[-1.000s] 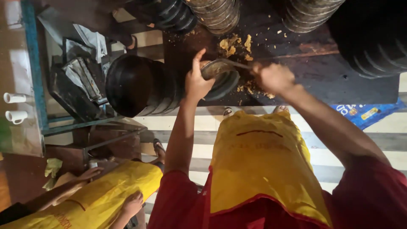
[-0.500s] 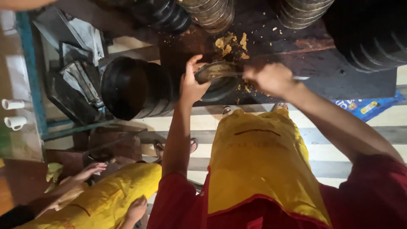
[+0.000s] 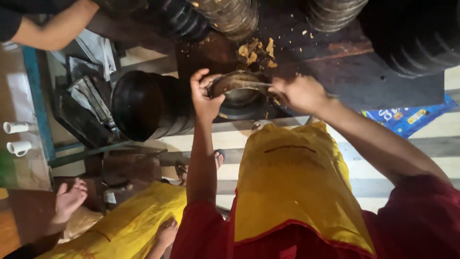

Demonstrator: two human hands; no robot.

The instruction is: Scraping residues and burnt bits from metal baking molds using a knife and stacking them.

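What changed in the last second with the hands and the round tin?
The left hand shifted from the tin's left side to grip its rim; the right hand keeps the thin blade across the tin's top. At upper left a co-worker's arm has come into view. The crumbs and the stacked black tins stayed put.

- i see the round tin (image 3: 238,93) at the worktop's (image 3: 364,76) near edge, between my left hand (image 3: 205,96) and right hand (image 3: 298,92).
- crumbs (image 3: 256,52) lie behind it.
- a stack of tins (image 3: 151,105) lies on its side left of my left hand.
- two cups (image 3: 17,138) sit far left.
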